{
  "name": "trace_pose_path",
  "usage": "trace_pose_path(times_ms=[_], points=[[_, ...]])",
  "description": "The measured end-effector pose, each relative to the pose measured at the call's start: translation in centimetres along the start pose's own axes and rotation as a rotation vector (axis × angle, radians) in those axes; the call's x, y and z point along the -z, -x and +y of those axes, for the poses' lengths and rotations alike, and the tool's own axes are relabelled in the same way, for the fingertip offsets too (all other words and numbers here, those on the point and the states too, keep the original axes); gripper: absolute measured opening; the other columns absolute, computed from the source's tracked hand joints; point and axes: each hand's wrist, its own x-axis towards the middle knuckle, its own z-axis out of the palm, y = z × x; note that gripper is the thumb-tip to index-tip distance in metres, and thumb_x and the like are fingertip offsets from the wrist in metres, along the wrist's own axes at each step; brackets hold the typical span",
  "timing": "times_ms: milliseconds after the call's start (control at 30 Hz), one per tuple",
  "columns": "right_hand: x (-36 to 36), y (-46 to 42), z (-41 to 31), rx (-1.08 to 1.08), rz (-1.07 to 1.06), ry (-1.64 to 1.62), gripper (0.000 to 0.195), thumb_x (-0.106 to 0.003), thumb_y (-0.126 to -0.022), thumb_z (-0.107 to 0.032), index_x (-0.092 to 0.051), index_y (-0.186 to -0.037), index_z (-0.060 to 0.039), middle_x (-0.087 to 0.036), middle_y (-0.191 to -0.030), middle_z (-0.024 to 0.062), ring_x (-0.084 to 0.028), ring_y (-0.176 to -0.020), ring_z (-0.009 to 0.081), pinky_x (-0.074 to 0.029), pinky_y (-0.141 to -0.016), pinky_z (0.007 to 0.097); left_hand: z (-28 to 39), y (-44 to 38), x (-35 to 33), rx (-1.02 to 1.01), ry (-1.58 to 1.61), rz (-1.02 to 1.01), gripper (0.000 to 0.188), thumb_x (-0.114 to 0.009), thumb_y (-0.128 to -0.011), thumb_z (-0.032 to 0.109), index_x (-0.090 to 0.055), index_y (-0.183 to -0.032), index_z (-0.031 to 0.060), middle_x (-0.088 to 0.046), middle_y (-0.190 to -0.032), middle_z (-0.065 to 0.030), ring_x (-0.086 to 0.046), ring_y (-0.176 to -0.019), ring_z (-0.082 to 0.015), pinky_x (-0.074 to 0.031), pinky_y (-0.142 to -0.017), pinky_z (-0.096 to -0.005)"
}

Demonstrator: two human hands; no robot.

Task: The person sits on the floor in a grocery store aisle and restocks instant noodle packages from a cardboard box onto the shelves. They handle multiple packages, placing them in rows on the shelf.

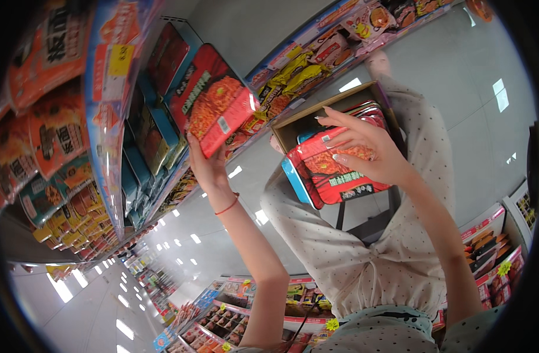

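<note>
A flat red instant-noodle pack with blue edges stands tilted at the shelf, and my left hand, with a red string bracelet at the wrist, grips its lower edge. Over the open cardboard box between my knees, my right hand lies spread on another red noodle pack. That pack slants across the box's near side. More red packs show inside the box. Whether my right fingers grip the pack or only rest on it cannot be told.
On the left shelf, blue-edged packs stand behind a price-label strip, near orange noodle bags. Yellow and pink packets line a low shelf ahead. Behind me are snack displays. Grey floor tiles lie to the right.
</note>
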Motion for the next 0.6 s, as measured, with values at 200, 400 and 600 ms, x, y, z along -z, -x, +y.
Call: trace_pose_path(times_ms=[200,400,600], points=[[2.3,-8.0,2.4,-0.004,-0.029,0.189,0.039,-0.065,-0.079,-0.006,-0.055,-0.116,-0.0005,-0.064,-0.104,0.011,-0.064,-0.083,0.0139,-0.051,-0.072,0.0278,1.1,-7.4,1.8,-0.087,-0.148,0.012,0.051,-0.064,-0.085,0.041,-0.05,-0.125,0.0132,-0.054,-0.122,-0.0046,-0.052,-0.107,-0.0237,-0.045,-0.087,-0.0354],[3.6,-12.9,3.6,0.049,-0.264,0.256,0.017,-0.066,-0.08,-0.014,-0.066,-0.093,-0.0023,-0.066,-0.086,0.0063,-0.063,-0.08,0.0137,-0.05,-0.073,0.0296,1.6,-10.9,2.1,-0.11,-0.219,-0.011,0.053,-0.059,-0.089,0.039,-0.045,-0.13,0.0099,-0.05,-0.128,-0.0061,-0.056,-0.106,-0.0273,-0.048,-0.085,-0.0375],[4.3,-13.3,6.1,-0.119,-0.28,0.145,0.018,-0.066,-0.08,-0.014,-0.066,-0.094,-0.0022,-0.066,-0.09,0.0062,-0.063,-0.081,0.0132,-0.051,-0.074,0.0284,1.6,-11.0,1.7,-0.644,-1.224,0.249,0.047,-0.062,-0.087,0.034,-0.055,-0.117,-0.0008,-0.06,-0.113,-0.0159,-0.061,-0.096,-0.0273,-0.048,-0.078,-0.0379]])
